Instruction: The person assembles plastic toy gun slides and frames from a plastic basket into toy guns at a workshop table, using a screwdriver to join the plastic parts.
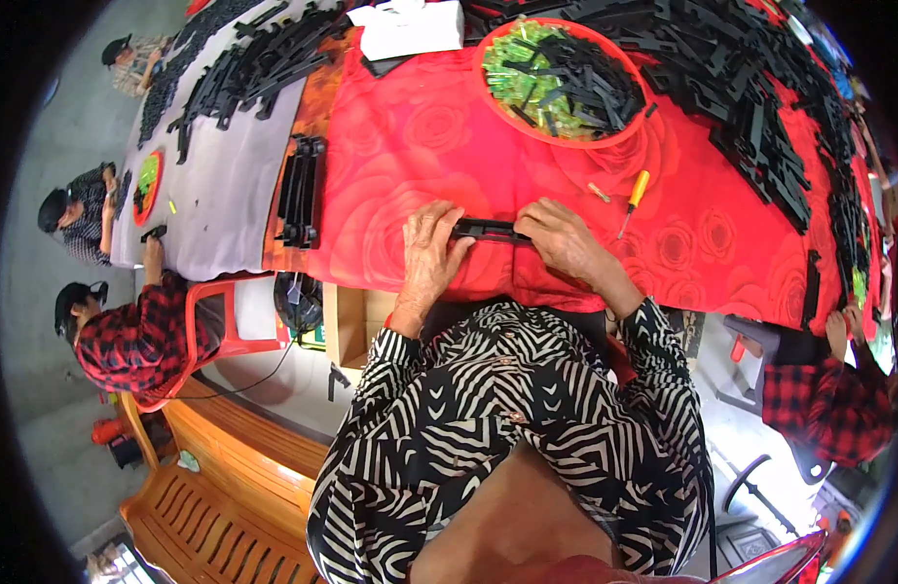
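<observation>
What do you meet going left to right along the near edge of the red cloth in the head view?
Stack of black frames → left hand → black plastic strip held between both hands → right hand → yellow-handled screwdriver.

The bench [420,146] is covered with a red rose-patterned cloth [702,243]. Near its far edge sits a round red basin [632,122] of green and black parts. A heap of black plastic strips [760,88] runs along the right edge. A yellow-handled screwdriver [634,198] lies mid-bench. One black strip [490,231] rests at the near edge, a white box [410,29] at the far edge.
</observation>
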`<state>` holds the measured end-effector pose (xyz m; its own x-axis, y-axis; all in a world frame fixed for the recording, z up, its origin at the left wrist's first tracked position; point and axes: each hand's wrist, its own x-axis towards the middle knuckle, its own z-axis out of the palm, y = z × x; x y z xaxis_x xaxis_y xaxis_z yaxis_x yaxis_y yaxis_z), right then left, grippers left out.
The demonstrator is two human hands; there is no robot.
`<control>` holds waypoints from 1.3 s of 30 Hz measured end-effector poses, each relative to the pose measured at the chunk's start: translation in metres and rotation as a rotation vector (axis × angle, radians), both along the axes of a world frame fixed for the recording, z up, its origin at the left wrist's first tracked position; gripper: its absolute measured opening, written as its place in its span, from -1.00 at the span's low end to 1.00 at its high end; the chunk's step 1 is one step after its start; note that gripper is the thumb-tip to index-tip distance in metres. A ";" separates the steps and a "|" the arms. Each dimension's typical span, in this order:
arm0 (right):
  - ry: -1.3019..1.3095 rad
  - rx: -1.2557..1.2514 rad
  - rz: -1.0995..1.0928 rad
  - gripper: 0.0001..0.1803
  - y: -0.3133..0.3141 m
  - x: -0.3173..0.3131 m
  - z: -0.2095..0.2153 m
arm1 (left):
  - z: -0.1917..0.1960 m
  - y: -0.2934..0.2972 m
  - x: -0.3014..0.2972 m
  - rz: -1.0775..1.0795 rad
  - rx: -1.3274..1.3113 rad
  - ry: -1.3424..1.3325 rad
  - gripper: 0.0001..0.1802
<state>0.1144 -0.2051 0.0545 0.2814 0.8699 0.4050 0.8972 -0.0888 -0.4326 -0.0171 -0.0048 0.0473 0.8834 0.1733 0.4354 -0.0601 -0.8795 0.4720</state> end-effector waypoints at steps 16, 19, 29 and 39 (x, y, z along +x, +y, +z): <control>-0.191 -0.166 -0.813 -0.89 -0.042 0.039 -0.035 | -0.019 -0.001 0.000 0.036 -0.060 -0.052 -0.60; -0.208 -0.160 -0.798 -0.90 -0.041 0.044 -0.036 | -0.018 -0.002 0.002 0.026 -0.085 -0.072 -0.60; 0.168 0.231 -0.441 -0.87 -0.001 -0.010 0.024 | -0.018 -0.002 0.001 0.018 -0.106 -0.081 -0.58; -0.075 0.010 -0.191 -0.77 0.029 -0.035 0.008 | -0.016 -0.003 0.000 0.023 -0.121 -0.068 -0.58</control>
